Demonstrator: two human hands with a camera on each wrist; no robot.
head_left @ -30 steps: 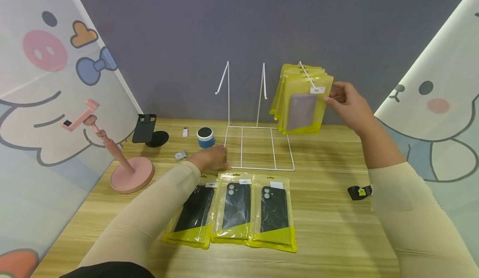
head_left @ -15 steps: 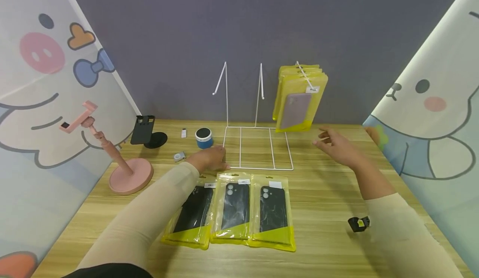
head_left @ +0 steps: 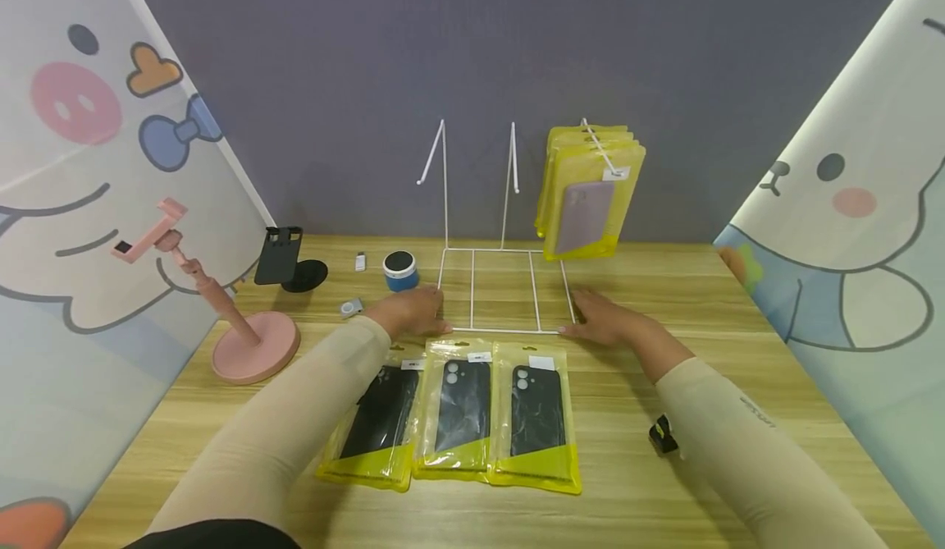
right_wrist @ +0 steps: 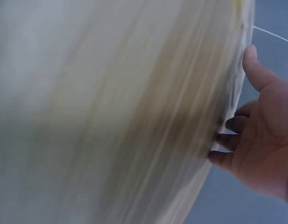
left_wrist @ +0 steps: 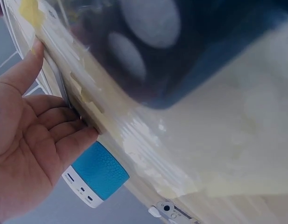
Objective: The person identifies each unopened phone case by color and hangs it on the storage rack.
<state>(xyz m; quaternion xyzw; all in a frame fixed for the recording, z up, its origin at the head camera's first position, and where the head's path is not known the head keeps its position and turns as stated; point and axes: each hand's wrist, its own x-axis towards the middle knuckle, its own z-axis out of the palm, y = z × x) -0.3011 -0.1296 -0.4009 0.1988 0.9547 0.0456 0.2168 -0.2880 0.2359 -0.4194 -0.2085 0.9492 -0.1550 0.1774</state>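
Observation:
A white wire rack [head_left: 509,290] stands at the table's middle, its flat base toward me. My left hand [head_left: 415,313] rests on the table at the base's front left corner, fingers laid on the wood [left_wrist: 64,126]. Over at the front right corner my right hand [head_left: 600,319] lies flat, holding nothing; the right wrist view has its fingertips [right_wrist: 228,140] on the table. Several yellow packets [head_left: 591,192] hang from the rack's right hook, the front one showing a mauve phone case. Two other hooks are bare. Three yellow packets with dark cases [head_left: 463,409] lie side by side in front of the rack.
A blue round speaker [head_left: 401,271] sits just behind my left hand. At the left are a pink phone stand [head_left: 244,327], a black phone holder [head_left: 284,258] and a small silver item [head_left: 350,308]. A black clip [head_left: 662,436] lies by my right forearm. Cartoon panels flank the table.
My right hand left the hanging packets, came down across the table and settled at the rack base's front right corner. The left hand stayed in place.

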